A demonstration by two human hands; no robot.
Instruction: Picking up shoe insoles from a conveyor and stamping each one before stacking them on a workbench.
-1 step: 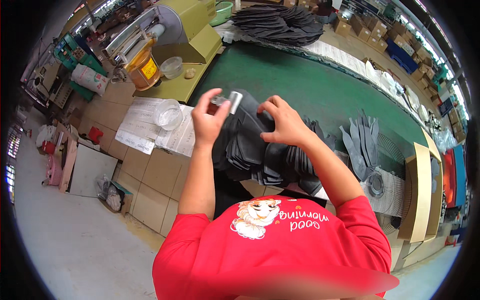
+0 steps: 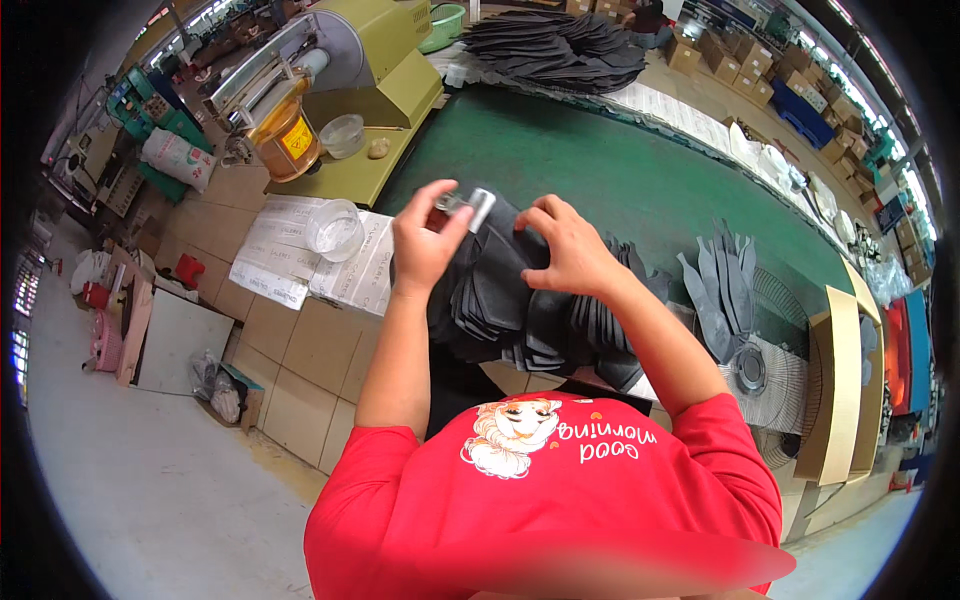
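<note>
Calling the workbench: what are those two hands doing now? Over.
Left hand: holding small silver-and-white tool. Right hand: fingers curved over black flat pieces. Clear plastic tub: off to the left, apart from both hands.

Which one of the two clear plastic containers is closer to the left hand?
The clear container on the white printed sheets is closer to the left hand; the other container stands farther away, on the olive-green machine.

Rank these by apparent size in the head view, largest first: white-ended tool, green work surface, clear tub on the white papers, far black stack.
1. Green work surface
2. Far black stack
3. Clear tub
4. White-ended tool, partly covered by the left hand
</note>
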